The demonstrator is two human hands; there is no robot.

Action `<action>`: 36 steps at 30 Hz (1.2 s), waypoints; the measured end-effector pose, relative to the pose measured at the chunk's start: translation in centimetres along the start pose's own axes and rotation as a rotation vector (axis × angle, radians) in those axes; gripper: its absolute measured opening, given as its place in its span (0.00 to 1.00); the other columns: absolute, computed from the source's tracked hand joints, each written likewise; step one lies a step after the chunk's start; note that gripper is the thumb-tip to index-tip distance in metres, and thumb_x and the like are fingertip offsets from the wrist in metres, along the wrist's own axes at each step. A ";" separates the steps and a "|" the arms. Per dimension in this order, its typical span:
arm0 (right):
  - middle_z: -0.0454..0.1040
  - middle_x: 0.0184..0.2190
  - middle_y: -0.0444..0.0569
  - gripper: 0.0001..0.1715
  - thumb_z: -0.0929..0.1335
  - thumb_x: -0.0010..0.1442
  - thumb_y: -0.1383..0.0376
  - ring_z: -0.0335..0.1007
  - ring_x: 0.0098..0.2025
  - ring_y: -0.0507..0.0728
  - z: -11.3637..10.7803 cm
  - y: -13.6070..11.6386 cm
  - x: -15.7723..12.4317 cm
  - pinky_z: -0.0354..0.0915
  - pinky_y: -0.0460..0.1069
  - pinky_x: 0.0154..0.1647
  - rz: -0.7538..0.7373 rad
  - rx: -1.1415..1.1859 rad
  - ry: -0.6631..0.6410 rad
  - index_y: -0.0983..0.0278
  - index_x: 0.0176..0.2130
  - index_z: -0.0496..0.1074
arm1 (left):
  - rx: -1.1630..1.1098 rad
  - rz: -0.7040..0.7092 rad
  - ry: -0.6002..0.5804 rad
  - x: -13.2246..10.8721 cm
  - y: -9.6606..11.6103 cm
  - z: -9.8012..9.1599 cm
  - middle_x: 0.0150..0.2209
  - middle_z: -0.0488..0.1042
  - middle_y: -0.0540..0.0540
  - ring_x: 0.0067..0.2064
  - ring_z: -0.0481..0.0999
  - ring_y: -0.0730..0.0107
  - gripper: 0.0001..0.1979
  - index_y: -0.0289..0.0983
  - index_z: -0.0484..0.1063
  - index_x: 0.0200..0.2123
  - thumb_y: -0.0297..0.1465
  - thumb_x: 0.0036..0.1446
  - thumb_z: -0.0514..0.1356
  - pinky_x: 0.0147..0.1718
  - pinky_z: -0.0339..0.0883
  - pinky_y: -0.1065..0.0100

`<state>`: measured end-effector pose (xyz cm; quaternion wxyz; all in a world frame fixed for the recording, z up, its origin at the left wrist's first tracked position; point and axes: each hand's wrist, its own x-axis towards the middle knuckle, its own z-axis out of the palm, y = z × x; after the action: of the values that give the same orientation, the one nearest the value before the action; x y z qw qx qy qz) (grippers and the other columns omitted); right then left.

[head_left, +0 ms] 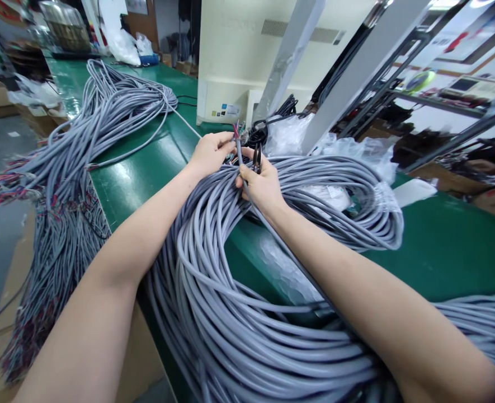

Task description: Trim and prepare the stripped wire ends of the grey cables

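My right hand (263, 182) is closed round one grey cable (239, 150) that stands upright, with coloured inner wires showing at its tip. The same hand also holds a dark tool (256, 158) with two thin handles. My left hand (211, 152) is closed in a pinch at the cable's upper end, beside the coloured wires. Both hands hover over a big coil of grey cable (230, 291) lying on the green table (142, 173).
A second heap of grey cables (104, 112) lies at the left and hangs over the table edge, its coloured ends showing. A cream machine housing (239, 61), slanted metal bars (356, 73), clear plastic bags (348, 148) and a black cable bundle (264, 129) stand behind the hands.
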<state>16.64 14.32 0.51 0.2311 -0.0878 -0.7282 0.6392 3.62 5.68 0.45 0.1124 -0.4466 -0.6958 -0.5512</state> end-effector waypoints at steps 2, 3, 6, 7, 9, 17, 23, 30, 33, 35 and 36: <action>0.62 0.15 0.37 0.28 0.67 0.54 0.60 0.50 0.14 0.47 0.0 0.0 0.1 0.49 0.44 0.16 -0.001 -0.024 0.004 0.63 0.54 0.65 | -0.014 0.025 -0.070 0.1 0.2 -0.1 0.26 0.72 0.50 0.34 0.73 0.67 0.10 0.35 0.73 0.28 0.30 0.59 0.55 0.36 0.67 0.65; 0.62 0.15 0.37 0.28 0.67 0.54 0.60 0.50 0.14 0.48 0.0 0.0 0.2 0.49 0.45 0.16 0.000 -0.033 0.006 0.63 0.54 0.65 | -0.017 0.034 -0.096 0.1 0.3 -0.1 0.26 0.71 0.50 0.33 0.73 0.67 0.11 0.35 0.72 0.28 0.31 0.59 0.54 0.36 0.67 0.65; 0.62 0.14 0.37 0.28 0.66 0.54 0.62 0.50 0.14 0.48 0.0 0.2 0.3 0.49 0.45 0.16 -0.004 -0.051 0.012 0.62 0.54 0.65 | -0.008 0.043 -0.102 0.1 0.7 -0.2 0.25 0.70 0.49 0.33 0.72 0.68 0.15 0.35 0.71 0.26 0.34 0.62 0.52 0.34 0.66 0.67; 0.61 0.14 0.37 0.27 0.66 0.54 0.62 0.50 0.14 0.48 0.0 0.2 0.4 0.50 0.45 0.16 -0.009 -0.055 0.012 0.62 0.54 0.65 | -0.005 0.042 -0.089 0.0 0.8 -0.2 0.25 0.70 0.49 0.33 0.72 0.69 0.16 0.35 0.70 0.25 0.36 0.62 0.52 0.34 0.66 0.67; 0.61 0.15 0.37 0.26 0.67 0.54 0.62 0.51 0.14 0.48 0.0 0.4 0.5 0.50 0.44 0.17 -0.026 -0.064 0.013 0.62 0.53 0.65 | -0.001 0.037 -0.044 -0.1 0.9 -0.1 0.23 0.68 0.49 0.33 0.72 0.69 0.19 0.35 0.70 0.25 0.40 0.62 0.52 0.33 0.65 0.68; 0.62 0.15 0.38 0.24 0.67 0.54 0.62 0.53 0.16 0.49 0.0 0.6 0.7 0.51 0.45 0.19 -0.053 -0.100 0.014 0.62 0.51 0.67 | -0.004 0.078 0.040 -0.1 1.3 0.1 0.26 0.70 0.51 0.36 0.73 0.68 0.22 0.35 0.73 0.30 0.47 0.60 0.52 0.33 0.65 0.70; 0.62 0.15 0.38 0.23 0.67 0.53 0.63 0.55 0.17 0.50 0.1 0.4 0.5 0.53 0.45 0.20 -0.054 -0.101 0.020 0.62 0.50 0.68 | 0.042 0.095 0.032 -0.1 1.5 -0.3 0.23 0.69 0.50 0.35 0.73 0.67 0.19 0.36 0.73 0.26 0.43 0.61 0.54 0.35 0.65 0.68; 0.62 0.15 0.39 0.24 0.68 0.53 0.61 0.54 0.17 0.49 0.0 0.6 0.6 0.52 0.45 0.19 -0.075 -0.093 0.006 0.63 0.50 0.68 | 0.035 0.052 0.054 0.1 0.5 -0.1 0.26 0.72 0.50 0.40 0.74 0.64 0.15 0.36 0.75 0.31 0.40 0.60 0.55 0.38 0.66 0.66; 0.62 0.15 0.37 0.28 0.69 0.52 0.59 0.52 0.15 0.47 -0.1 0.3 0.3 0.49 0.44 0.17 -0.050 -0.035 -0.015 0.63 0.52 0.67 | 0.091 0.049 0.069 0.4 -0.5 -0.8 0.32 0.75 0.49 0.43 0.74 0.63 0.13 0.37 0.75 0.39 0.39 0.59 0.57 0.42 0.67 0.64; 0.62 0.14 0.36 0.31 0.69 0.51 0.58 0.48 0.13 0.46 -0.3 0.1 0.0 0.46 0.44 0.15 -0.014 0.035 -0.034 0.64 0.53 0.66 | 0.180 0.043 0.101 0.5 -1.3 -2.5 0.37 0.76 0.47 0.46 0.73 0.61 0.14 0.37 0.75 0.41 0.38 0.59 0.56 0.45 0.67 0.63; 0.62 0.14 0.35 0.32 0.69 0.51 0.58 0.47 0.12 0.46 -0.4 0.0 -0.1 0.45 0.43 0.14 0.005 0.072 -0.044 0.64 0.54 0.65 | 0.229 0.032 0.126 0.5 -1.6 -3.8 0.40 0.76 0.46 0.47 0.73 0.61 0.15 0.37 0.75 0.42 0.39 0.60 0.55 0.46 0.67 0.62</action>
<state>16.90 14.62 0.52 0.2167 -0.0672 -0.7095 0.6672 0.86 2.63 1.04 0.2151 -0.4065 -0.7384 -0.4933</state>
